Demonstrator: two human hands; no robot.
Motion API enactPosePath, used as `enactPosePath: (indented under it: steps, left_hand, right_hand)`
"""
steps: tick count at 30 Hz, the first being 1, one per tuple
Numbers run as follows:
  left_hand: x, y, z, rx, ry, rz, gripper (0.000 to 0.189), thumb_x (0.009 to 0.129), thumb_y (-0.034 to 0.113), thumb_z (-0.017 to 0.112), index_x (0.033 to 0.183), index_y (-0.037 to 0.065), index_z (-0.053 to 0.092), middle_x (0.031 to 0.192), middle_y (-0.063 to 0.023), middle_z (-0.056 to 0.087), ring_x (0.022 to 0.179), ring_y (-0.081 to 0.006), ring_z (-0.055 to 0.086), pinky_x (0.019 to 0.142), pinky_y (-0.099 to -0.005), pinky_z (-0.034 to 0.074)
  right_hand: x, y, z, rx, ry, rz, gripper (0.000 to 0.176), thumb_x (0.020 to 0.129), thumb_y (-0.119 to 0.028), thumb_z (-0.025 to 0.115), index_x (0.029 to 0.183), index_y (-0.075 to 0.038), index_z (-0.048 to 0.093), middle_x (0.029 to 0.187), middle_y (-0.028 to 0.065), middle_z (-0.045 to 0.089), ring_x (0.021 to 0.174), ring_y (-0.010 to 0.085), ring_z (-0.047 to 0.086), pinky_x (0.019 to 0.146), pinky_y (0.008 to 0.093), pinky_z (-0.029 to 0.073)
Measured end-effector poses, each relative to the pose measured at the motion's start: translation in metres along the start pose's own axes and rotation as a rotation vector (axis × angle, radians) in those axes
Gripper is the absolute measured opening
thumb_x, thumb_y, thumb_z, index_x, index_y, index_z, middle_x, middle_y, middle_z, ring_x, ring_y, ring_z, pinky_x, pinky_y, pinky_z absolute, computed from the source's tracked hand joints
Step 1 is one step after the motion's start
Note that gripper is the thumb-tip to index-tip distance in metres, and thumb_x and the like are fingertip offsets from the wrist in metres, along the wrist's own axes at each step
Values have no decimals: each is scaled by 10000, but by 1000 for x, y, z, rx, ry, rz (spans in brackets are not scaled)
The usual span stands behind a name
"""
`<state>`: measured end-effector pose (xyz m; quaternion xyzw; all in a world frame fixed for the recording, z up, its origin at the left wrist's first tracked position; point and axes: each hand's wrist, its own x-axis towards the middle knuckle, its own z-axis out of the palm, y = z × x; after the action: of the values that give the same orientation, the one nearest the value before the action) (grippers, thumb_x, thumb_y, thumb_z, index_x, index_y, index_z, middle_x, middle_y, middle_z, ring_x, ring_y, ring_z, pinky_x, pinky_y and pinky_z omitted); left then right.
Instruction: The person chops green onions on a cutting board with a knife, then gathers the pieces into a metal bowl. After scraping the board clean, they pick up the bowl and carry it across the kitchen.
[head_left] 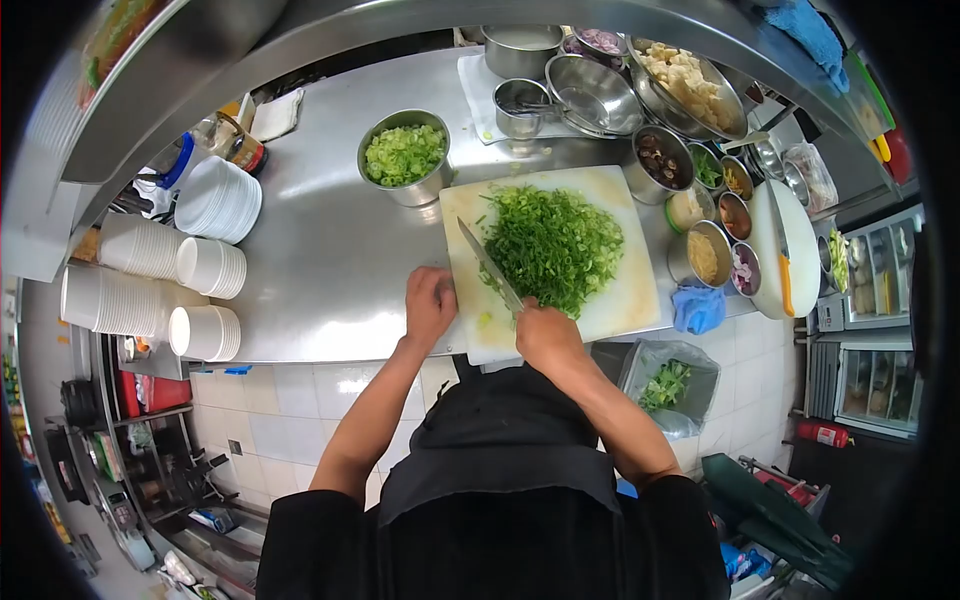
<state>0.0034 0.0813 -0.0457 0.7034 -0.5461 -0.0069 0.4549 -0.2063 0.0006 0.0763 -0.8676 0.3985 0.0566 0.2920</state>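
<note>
My right hand [548, 338] is closed around the handle of a kitchen knife [488, 262]. The blade points up and to the left, along the left side of a large heap of chopped green onions [555, 245]. That heap covers the middle of a white cutting board [632, 300]. My left hand [430, 303] rests on the steel counter at the board's left edge, fingers curled in, with nothing visible in them. Beyond the board's upper left corner stands a steel pot [405, 190] holding paler chopped greens [404, 155].
Stacked white bowls [140, 300] line the counter's left end. Right of the board are a pot of dark pieces [660, 160], small ingredient tins [700, 255], a blue cloth [698, 310] and a second knife [783, 265] on a round white board. A lined bin [690, 400] stands below.
</note>
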Motion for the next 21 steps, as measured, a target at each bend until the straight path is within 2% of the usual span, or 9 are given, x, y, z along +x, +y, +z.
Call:
enactPosePath:
  steps: [3, 7, 9, 11, 15, 17, 18, 20, 21]
  left_hand:
    - [-28, 36, -9, 65, 5, 5, 205, 755, -15, 567, 955, 22, 592, 976, -166, 582, 941, -359, 551, 824, -415, 456]
    - [-49, 33, -4, 85, 20, 11, 184, 794, 17, 572, 977, 25, 583, 999, -157, 571, 948, -321, 548, 830, -388, 445]
    - [-46, 2, -7, -91, 208, -284, 268, 779, 71, 604, 1038, 11, 571, 1004, -160, 555, 957, -342, 524, 885, -417, 424]
    - [-17, -26, -17, -120, 277, -437, 319, 794, 70, 600, 1098, -10, 543, 998, -148, 548, 929, -313, 527, 864, -388, 434]
    - [82, -37, -37, -2, 303, -420, 448, 782, 81, 643, 1208, 17, 522, 1191, -199, 528, 1026, -356, 553, 884, -423, 459]
    - [122, -47, -44, 276, 242, -116, 470, 773, 111, 680, 1216, 66, 530, 1290, -227, 489, 1129, -404, 528, 936, -468, 450]
    - [131, -55, -40, 277, 257, -127, 470, 773, 111, 680, 1216, 66, 530, 1290, -227, 489, 1129, -404, 528, 936, -468, 450]
    - [137, -73, -34, 357, -25, -358, 453, 772, 151, 720, 1186, 97, 544, 1296, -247, 481, 1171, -443, 489, 975, -486, 427]
    - [135, -73, -35, 362, -10, -365, 453, 772, 151, 720, 1186, 97, 544, 1296, -247, 481, 1171, -443, 489, 975, -486, 427]
  right_hand:
    - [-13, 5, -10, 24, 3, 29, 266, 913, -146, 484, 1034, 79, 557, 764, 283, 658, 733, 442, 666, 670, 528, 533]
    - [-28, 11, 6, 26, -9, 2, 282, 916, -184, 491, 1047, 52, 575, 741, 276, 651, 706, 451, 655, 670, 545, 525]
    - [-29, 9, 15, 85, -50, -55, 289, 917, -200, 496, 1045, 44, 581, 762, 267, 657, 715, 450, 653, 689, 543, 529]
    - [-19, 15, 27, 82, -60, -86, 283, 917, -202, 499, 1051, 31, 588, 788, 268, 660, 762, 448, 654, 723, 536, 530]
    - [14, 38, 34, 89, -27, -60, 299, 919, -239, 506, 1037, 16, 609, 839, 267, 664, 843, 438, 650, 778, 521, 525]
    - [27, 52, 27, 83, 71, 8, 313, 918, -257, 512, 1017, 23, 611, 869, 259, 668, 844, 432, 650, 789, 516, 522]
    - [29, 54, 19, 96, 83, 64, 319, 920, -261, 511, 1000, 31, 609, 880, 273, 662, 852, 431, 647, 799, 520, 514]
    - [30, 63, 13, 97, 104, 64, 319, 920, -261, 511, 996, 34, 606, 873, 280, 659, 848, 441, 643, 793, 525, 512]
    - [32, 66, 12, 115, 133, 76, 319, 920, -261, 511, 992, 36, 603, 866, 287, 655, 844, 452, 639, 788, 529, 510]
